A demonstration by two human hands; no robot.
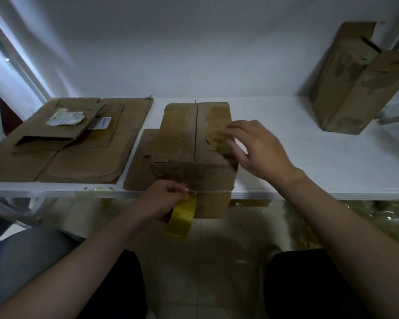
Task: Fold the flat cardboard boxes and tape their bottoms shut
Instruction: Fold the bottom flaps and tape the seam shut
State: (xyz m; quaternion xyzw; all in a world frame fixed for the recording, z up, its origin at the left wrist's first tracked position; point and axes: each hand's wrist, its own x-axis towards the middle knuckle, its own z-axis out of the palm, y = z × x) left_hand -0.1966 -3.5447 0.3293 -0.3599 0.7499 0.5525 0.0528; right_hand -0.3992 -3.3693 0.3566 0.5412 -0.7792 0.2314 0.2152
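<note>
A folded brown cardboard box (182, 137) stands upside down at the front edge of the white table (309, 162), its two bottom flaps meeting along a middle seam. My right hand (258, 148) lies flat on the right flap, fingers spread. My left hand (164, 199) grips a yellowish roll of tape (182, 217) below the table edge, against the box's near side, which hangs over the edge.
Flattened cardboard boxes (78, 143) are stacked on the left of the table, one with a white label. A taller assembled box (355, 81) stands at the back right against the white wall. My knees and a tiled floor show below.
</note>
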